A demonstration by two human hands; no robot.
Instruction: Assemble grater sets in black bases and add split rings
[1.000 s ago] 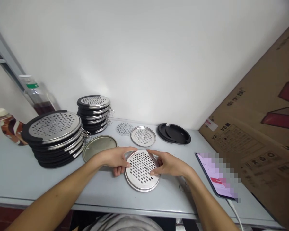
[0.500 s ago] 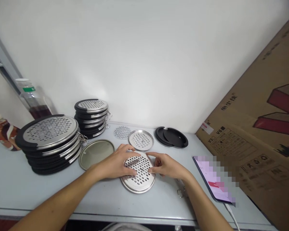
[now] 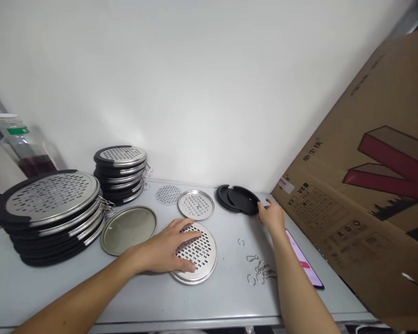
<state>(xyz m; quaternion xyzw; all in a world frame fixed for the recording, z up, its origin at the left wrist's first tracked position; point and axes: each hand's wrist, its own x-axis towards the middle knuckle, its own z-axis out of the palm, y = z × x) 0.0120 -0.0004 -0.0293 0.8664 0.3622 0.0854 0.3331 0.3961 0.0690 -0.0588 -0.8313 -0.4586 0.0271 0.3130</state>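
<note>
My left hand (image 3: 169, 248) lies over the left side of a round metal grater plate (image 3: 205, 253), its fingers spread across the slotted face. The plate rests on the table on top of another round metal rim. My right hand (image 3: 272, 215) reaches to the back right and closes at the right edge of a black round holder (image 3: 244, 199); some of its fingers are hidden. That holder overlaps a second black holder (image 3: 223, 197). Behind the plate lie a small raised-tooth grater disc (image 3: 196, 205) and a thin perforated disc (image 3: 168, 195). A plain round metal lid (image 3: 128, 230) sits to the left.
Two stacks of black-rimmed graters, a large one (image 3: 52, 218) and a smaller one (image 3: 120, 174), stand at left near a bottle (image 3: 28, 148). Metal rings and clips (image 3: 259, 269) lie right of centre. A phone (image 3: 304, 260) and a large cardboard box (image 3: 351, 185) are at right.
My right hand has left the grater plate and moved back and right to the black holders. My left hand stays on the plate. The view has turned slightly right.
</note>
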